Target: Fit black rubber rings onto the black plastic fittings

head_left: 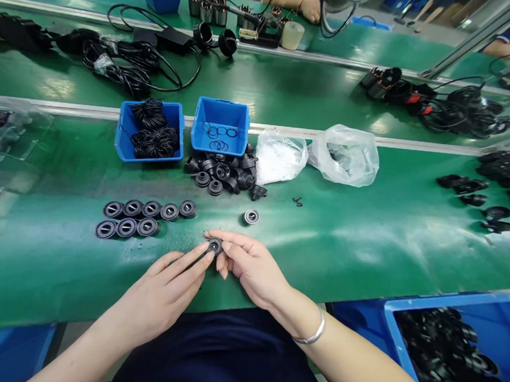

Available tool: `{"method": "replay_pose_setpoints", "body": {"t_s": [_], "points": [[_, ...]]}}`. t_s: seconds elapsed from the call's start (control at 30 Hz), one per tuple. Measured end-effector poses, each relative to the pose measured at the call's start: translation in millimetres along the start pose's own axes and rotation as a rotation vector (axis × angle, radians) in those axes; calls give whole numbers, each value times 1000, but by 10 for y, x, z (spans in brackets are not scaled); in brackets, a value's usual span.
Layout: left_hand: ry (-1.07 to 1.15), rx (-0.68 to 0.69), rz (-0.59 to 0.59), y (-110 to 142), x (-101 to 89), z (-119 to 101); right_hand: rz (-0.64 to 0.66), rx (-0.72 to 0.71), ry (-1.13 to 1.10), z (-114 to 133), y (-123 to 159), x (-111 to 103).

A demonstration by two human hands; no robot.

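Left hand (162, 289): gripped black rubber grommet (214, 246) at fingertips.
Right hand (252, 267): gripped same grommet.
Beside: grommet rows (151, 209) on green workbench (320, 261).

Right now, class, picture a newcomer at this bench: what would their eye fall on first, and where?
The left hand and right hand come first, near the front edge of the green bench, the two meeting at a small black round part. Beyond them stand two bright blue bins, one of black coils, one of thin black rings. At lower right, a blue crate holds black parts.
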State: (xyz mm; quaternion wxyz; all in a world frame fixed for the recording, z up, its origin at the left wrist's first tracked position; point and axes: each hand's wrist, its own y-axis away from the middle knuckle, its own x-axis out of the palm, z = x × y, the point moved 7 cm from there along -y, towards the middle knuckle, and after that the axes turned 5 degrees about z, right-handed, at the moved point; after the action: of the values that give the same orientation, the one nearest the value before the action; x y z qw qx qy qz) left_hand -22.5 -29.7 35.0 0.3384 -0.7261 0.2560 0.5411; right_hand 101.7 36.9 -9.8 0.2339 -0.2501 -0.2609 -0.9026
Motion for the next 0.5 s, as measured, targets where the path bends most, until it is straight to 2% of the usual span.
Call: {"method": "replay_pose_setpoints", "body": {"t_s": [0.13,0.37,0.5], "points": [[-45,-11,-4,26,9,-41,25,2,0,-2,43,10],[-69,-10,33,-9,76,-99,179,219,54,-14,-65,42],[-46,-15,20,-26,52,-90,174,216,71,-25,-105,41]]}}
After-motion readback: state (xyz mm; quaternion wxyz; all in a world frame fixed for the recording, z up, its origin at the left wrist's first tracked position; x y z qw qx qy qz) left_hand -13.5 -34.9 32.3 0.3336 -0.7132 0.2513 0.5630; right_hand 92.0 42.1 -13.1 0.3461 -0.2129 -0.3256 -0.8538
